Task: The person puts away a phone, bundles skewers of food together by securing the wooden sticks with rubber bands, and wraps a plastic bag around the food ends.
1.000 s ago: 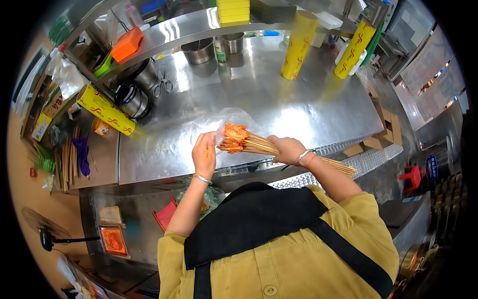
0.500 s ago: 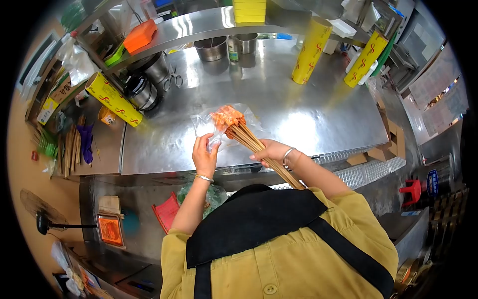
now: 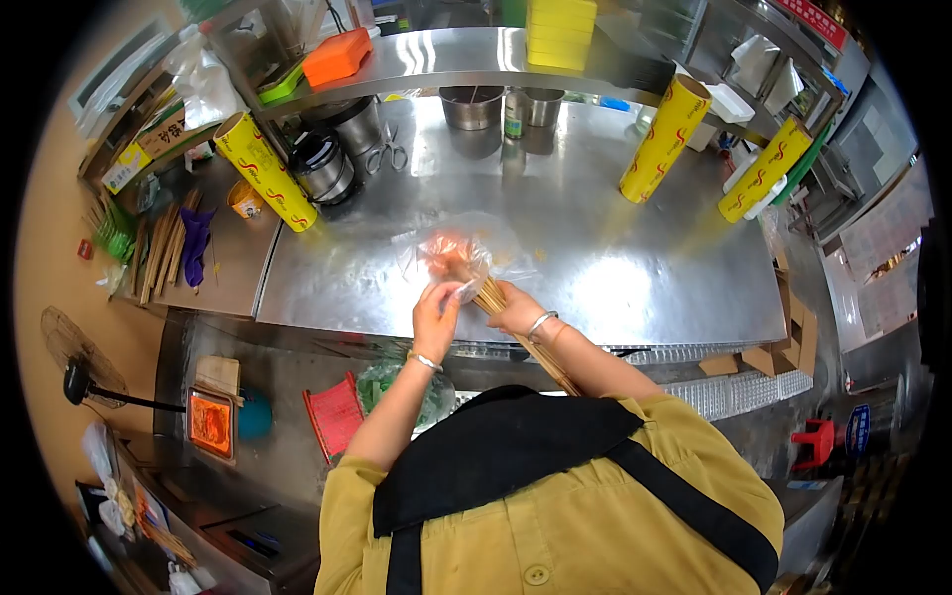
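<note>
My right hand (image 3: 515, 309) is wrapped round a bundle of wooden skewers (image 3: 547, 363), whose bare ends slant back toward my body. Orange-red food, likely meat, (image 3: 448, 254) covers the far ends of the sticks, over the steel worktop. A clear plastic bag (image 3: 480, 260) lies over and around that food. With its fingers pinched, my left hand (image 3: 434, 319) grips the near edge of the bag, just left of the sticks. The plastic blurs the food, so single pieces cannot be made out.
Yellow film rolls (image 3: 666, 139) stand at both sides of the steel worktop (image 3: 367, 253). Scissors (image 3: 388, 151), a dark-lidded pot (image 3: 322, 167) and metal pots (image 3: 471, 107) sit toward the back. A shelf (image 3: 436, 55) crosses above. Below lies a red basket (image 3: 335, 416).
My left hand has drawn the plastic over the food toward the sticks, closing in on my right hand. The food was uncovered before. The camera view has shifted slightly.
</note>
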Motion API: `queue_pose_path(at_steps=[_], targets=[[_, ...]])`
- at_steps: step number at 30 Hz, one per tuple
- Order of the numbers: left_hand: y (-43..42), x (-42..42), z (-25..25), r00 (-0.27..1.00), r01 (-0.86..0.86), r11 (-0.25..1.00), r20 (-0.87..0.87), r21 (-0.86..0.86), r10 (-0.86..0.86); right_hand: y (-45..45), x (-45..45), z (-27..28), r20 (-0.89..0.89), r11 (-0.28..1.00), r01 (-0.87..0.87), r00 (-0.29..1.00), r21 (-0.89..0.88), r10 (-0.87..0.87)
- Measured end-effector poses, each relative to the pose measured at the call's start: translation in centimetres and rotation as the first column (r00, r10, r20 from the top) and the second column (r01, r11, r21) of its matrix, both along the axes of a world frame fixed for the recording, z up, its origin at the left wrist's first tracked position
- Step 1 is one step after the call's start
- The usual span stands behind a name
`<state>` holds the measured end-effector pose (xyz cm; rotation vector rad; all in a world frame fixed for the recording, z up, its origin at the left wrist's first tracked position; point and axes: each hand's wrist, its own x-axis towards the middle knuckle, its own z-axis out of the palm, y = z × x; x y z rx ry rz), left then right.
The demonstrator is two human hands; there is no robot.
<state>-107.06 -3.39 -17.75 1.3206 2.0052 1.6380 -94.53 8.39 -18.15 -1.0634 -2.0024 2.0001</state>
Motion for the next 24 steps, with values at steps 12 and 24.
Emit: queue_pose_path(at_steps=[12,24], targets=[[-2.9,-0.3,-7.0,0.587,-0.355,0.928,0.746,-0.112,0.315,-1.6,-9.7,-2.7,-0.095,0.999,0.04,0.995,-0.022,-0.042],[-0.8,0.7,-6.0,0.158,-0.443,0.895,0.987,0.048,0.025,7.0,-9.5,-2.5,-0.087,0.283,0.16,0.963,0.945,-0.254]])
